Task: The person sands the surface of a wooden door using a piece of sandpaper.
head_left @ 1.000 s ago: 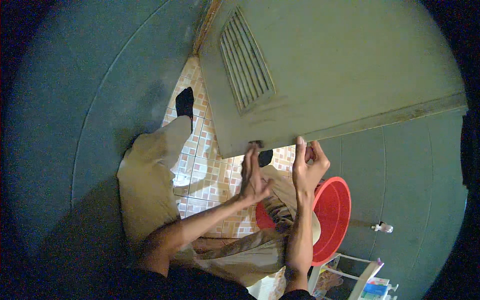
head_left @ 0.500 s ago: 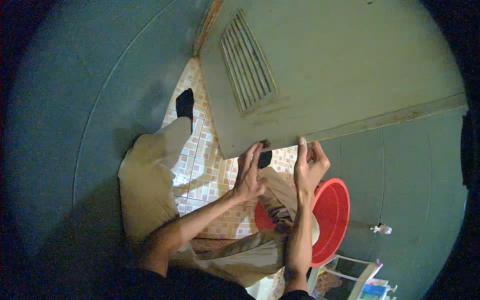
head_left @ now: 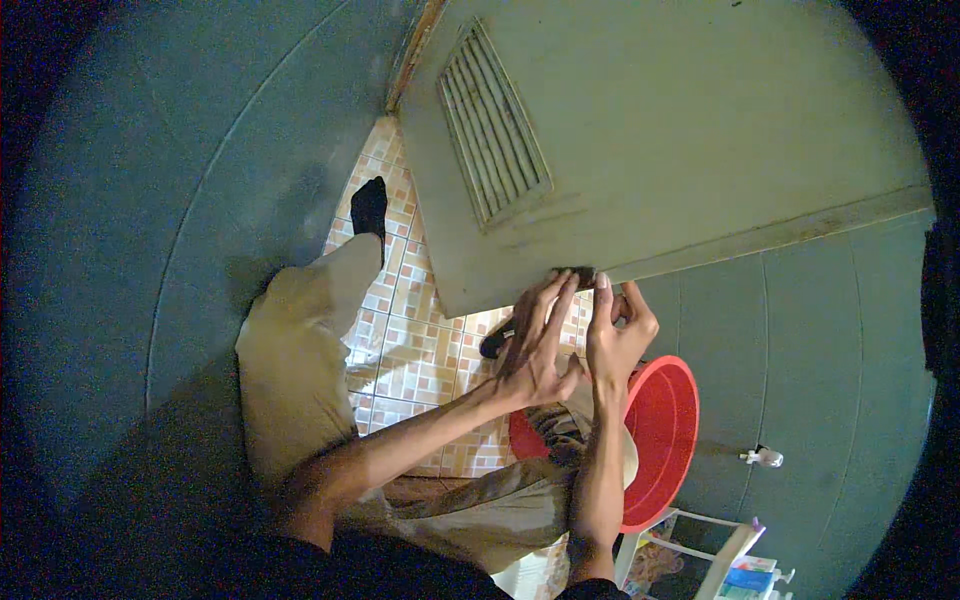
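A greenish door (head_left: 700,130) with a slatted vent (head_left: 495,130) stands ajar in front of me. My right hand (head_left: 620,330) pinches its edge, thumb on the near face and fingers curled behind. Close beside it, my left hand (head_left: 540,345) reaches to the same edge with fingers stretched and thumb apart. At the left fingertips a small dark piece (head_left: 586,275) lies against the door; its kind is not clear. The left hand partly hides the foot behind it.
A red tub (head_left: 672,440) stands by my right leg, in front of a white shelf rack (head_left: 735,560) with packages. A small tap (head_left: 765,457) juts from the right wall (head_left: 800,350). Tiled floor (head_left: 420,340) shows between my legs, with black socks (head_left: 369,205) on my feet.
My left hand has slid right along the door edge, up to my right hand, and the dark piece moved with it. My right foot has shifted left. The right hand stays put.
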A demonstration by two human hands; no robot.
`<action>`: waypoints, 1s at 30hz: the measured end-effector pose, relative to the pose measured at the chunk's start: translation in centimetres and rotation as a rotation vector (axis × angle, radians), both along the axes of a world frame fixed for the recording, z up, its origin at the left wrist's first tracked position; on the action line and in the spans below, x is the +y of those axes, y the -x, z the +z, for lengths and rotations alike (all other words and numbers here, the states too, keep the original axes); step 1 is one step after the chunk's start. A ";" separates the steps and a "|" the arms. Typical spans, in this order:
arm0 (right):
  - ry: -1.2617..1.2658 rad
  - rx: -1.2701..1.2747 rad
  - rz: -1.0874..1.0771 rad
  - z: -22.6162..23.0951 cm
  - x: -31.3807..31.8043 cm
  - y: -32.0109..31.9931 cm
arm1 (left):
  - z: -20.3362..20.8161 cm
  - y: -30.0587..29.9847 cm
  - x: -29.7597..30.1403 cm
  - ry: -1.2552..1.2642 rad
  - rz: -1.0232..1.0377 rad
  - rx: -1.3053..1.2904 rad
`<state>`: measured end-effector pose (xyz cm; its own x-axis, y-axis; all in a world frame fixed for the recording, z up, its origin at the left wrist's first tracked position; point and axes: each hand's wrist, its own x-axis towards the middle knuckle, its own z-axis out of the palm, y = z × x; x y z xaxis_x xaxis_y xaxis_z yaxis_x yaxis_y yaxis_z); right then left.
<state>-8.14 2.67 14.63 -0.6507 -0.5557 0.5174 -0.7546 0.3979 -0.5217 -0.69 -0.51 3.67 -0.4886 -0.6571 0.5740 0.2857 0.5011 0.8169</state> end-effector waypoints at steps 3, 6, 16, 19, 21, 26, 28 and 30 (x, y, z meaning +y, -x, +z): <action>-0.064 0.028 -0.018 -0.2 0.3 0.1 | -2.9 -0.3 0.4 -0.077 0.059 -0.114; -0.013 -0.008 0.024 -0.1 0.1 -0.2 | -10.1 0.1 0.6 -0.105 0.171 -0.221; 0.024 -0.040 0.043 -1.0 0.3 0.5 | -2.8 -0.2 0.4 -0.067 -0.010 -0.102; 0.052 -0.031 0.042 -1.8 0.6 1.1 | -1.3 -0.1 0.1 0.002 -0.013 -0.070; 0.057 -0.030 0.031 -1.9 0.6 1.0 | -2.2 -0.4 -0.4 0.094 -0.013 -0.098; 0.064 -0.057 0.099 -1.3 0.1 0.1 | -8.7 -1.0 0.6 -0.051 0.037 -0.234; 0.060 -0.012 0.090 -2.0 0.4 0.9 | -9.4 -1.2 0.8 -0.074 0.042 -0.302; 0.056 0.029 0.081 -2.2 0.5 1.0 | -9.0 -0.8 1.0 -0.058 0.033 -0.266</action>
